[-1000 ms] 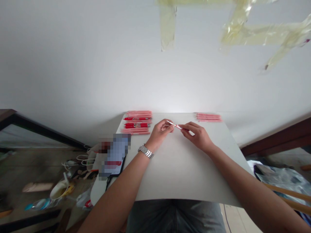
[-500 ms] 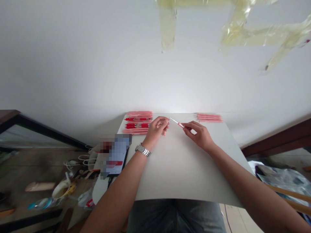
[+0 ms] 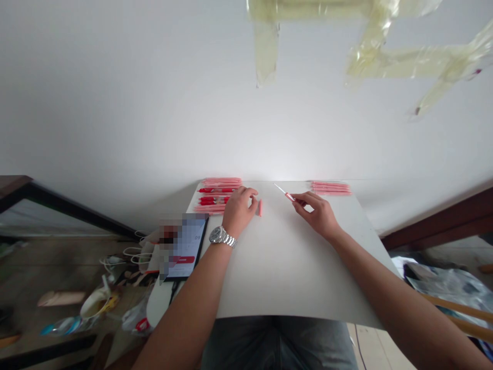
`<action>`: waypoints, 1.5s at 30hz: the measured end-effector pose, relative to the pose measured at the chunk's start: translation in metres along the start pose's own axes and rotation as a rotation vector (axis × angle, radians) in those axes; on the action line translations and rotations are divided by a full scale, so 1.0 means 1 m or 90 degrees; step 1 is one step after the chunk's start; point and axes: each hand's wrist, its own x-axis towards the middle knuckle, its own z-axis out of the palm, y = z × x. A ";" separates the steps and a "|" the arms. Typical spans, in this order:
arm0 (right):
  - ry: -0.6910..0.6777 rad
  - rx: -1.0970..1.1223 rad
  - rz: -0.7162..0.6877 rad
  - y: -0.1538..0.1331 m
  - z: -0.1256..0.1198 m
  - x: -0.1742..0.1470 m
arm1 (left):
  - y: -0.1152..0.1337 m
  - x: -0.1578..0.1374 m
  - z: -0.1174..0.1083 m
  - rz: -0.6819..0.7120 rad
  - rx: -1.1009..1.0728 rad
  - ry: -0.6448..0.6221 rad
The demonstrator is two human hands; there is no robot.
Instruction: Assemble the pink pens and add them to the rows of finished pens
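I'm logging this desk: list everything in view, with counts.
Pen: 1, pink and white, right grip
Stub: 1, pink, table, beside left grip
Left sticks: many, pink, table's far left
Red pens: several, red, among left sticks
Right sticks: several, pink, table's far right
Tablet: 1, black-edged, table's left
Wall: 1, white, beyond table
Tape: several strips, yellowish, wall
Frame: 1, black, left edge
Tub: 1, white, lower left
Bottle: 1, clear and blue, beside tub
Plastic: count unclear, transparent, lower right
Watch: 1, silver, left arm
Table: 1, white, centre
Trousers: 1 pair, dark grey, bottom centre
Arms and grips: 2 each, bare, over table
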 end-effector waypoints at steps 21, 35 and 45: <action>-0.005 0.010 0.006 0.006 0.002 -0.001 | -0.006 -0.002 0.008 0.032 0.042 -0.074; -0.044 0.012 0.011 0.002 0.005 -0.003 | -0.004 -0.003 0.010 0.004 -0.012 -0.066; -0.059 0.020 0.022 0.002 0.005 -0.003 | 0.006 0.003 0.013 -0.105 -0.398 0.025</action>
